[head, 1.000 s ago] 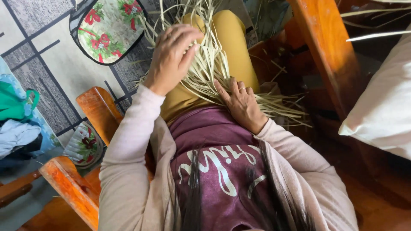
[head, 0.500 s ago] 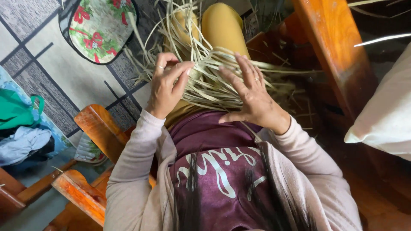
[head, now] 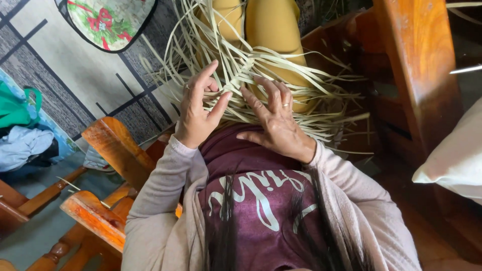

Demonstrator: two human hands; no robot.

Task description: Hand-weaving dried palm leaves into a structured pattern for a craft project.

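The pale straw strips (head: 261, 65) lie in a loose tangle across your lap, over the mustard-yellow trousers (head: 268, 25), fanning out toward twelve, three and nine o'clock. They look feather-light, thin and springy, likely to bend rather than snap, though a sharp crease could probably split one. Single strips will slide out of a loose grip, so take hold near the crossing point just ahead of your fingers, where they bunch, not at the free ends.

Your left hand (head: 198, 113) has its forefinger and thumb spread apart with strips running between them; the other fingers curl in. Your right hand (head: 273, 120), with a ring on one finger, lies fingers-spread on the bundle, pressing it down rather than closing on it.

The woven centre, if there is one, sits hidden under both hands. The strip ends at twelve o'clock run out of frame. At ten o'clock a floral cushion (head: 108, 20) is cut off by the edge, and at seven o'clock the orange wooden chair arm (head: 118, 150) hides the floor behind it.
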